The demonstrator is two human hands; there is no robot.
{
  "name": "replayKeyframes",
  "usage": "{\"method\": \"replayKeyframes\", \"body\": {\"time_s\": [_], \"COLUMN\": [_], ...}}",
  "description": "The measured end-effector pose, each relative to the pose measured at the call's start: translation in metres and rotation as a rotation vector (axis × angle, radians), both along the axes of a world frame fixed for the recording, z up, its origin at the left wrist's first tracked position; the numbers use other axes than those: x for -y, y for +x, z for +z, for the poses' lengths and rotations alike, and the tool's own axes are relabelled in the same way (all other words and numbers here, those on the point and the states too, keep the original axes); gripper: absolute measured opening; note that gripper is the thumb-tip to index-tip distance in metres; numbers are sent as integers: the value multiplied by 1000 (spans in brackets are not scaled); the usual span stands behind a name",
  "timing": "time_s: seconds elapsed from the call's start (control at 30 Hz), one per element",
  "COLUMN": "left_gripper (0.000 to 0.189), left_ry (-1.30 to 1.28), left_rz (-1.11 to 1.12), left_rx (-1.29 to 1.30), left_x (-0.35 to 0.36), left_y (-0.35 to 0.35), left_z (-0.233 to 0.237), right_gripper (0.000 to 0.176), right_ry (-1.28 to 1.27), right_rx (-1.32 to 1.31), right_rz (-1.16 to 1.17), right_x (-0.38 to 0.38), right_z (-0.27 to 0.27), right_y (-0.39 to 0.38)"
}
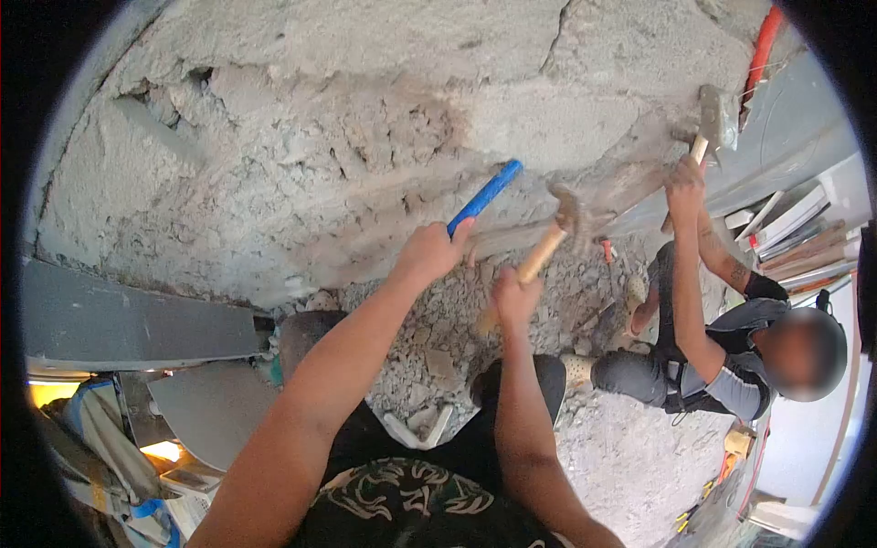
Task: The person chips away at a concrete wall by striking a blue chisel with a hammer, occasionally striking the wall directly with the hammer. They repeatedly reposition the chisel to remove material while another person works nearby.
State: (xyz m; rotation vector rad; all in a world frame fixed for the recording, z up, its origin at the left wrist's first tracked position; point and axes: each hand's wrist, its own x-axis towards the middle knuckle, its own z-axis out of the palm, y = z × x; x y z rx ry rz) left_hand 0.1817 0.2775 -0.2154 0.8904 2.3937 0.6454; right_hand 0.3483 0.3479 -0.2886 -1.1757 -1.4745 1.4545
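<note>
My left hand point(429, 251) grips a blue chisel point(486, 194) whose tip points up and right into the chipped concrete wall point(347, 119). To its right, my right hand point(513, 297) holds the wooden handle of a hammer point(559, 228), the steel head raised just right of the chisel. The two hands are close together, in front of the rough broken surface.
A co-worker point(722, 356) crouches at the right on rubble and raises another hammer point(715, 119) against the wall. Broken concrete rubble point(438, 356) covers the floor. Grey panels point(128, 324) lie at left; stacked boards point(795, 228) and an orange pipe point(763, 46) are at the right.
</note>
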Motion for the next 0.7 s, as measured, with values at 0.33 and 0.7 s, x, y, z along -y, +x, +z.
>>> {"method": "replayKeyframes", "body": {"time_s": [0.33,0.7], "left_gripper": [82,80], "left_ry": [17,-24], "left_rz": [20,13], "left_rx": [-28,10], "left_x": [-1,-1], "left_y": [-1,1], "left_z": [-2,0], "right_gripper": [5,5], "right_ry": [529,-4], "right_rx": [-1199,-273], "right_rz": [65,-73], "right_x": [-31,-17], "right_z": [147,41], "right_y": [23,12]}}
